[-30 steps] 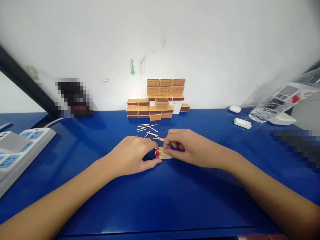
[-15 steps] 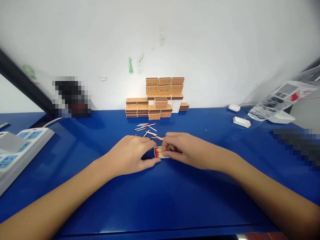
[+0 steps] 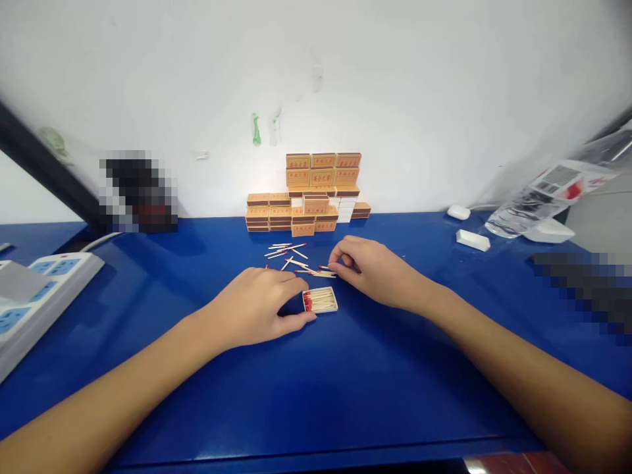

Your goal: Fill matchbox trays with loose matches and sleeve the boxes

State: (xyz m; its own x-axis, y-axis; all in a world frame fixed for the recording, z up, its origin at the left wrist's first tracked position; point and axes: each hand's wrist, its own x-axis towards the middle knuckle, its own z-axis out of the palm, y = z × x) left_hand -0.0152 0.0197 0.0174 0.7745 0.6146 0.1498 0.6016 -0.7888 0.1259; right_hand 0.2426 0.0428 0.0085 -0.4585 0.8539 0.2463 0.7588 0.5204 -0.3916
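Observation:
An open matchbox tray full of red-headed matches lies on the blue desk. My left hand rests at its left end, with the thumb and index finger at the tray's near and far corners. My right hand is beyond and to the right of the tray. Its thumb and index fingertips are pinched at the right end of a match in the scattered group. More loose matches lie farther back on the desk, heads pointing various ways. My left palm hides what is beneath it.
Stacked matchboxes stand against the white wall. On the left is a power strip, with a blurred dark object behind it. A white block, a clear plastic bottle and a blurred dark item lie on the right.
My right hand has moved from over the tray, away from me and slightly right, to the loose matches. The tray's contents now show fully. My left hand stays at the tray.

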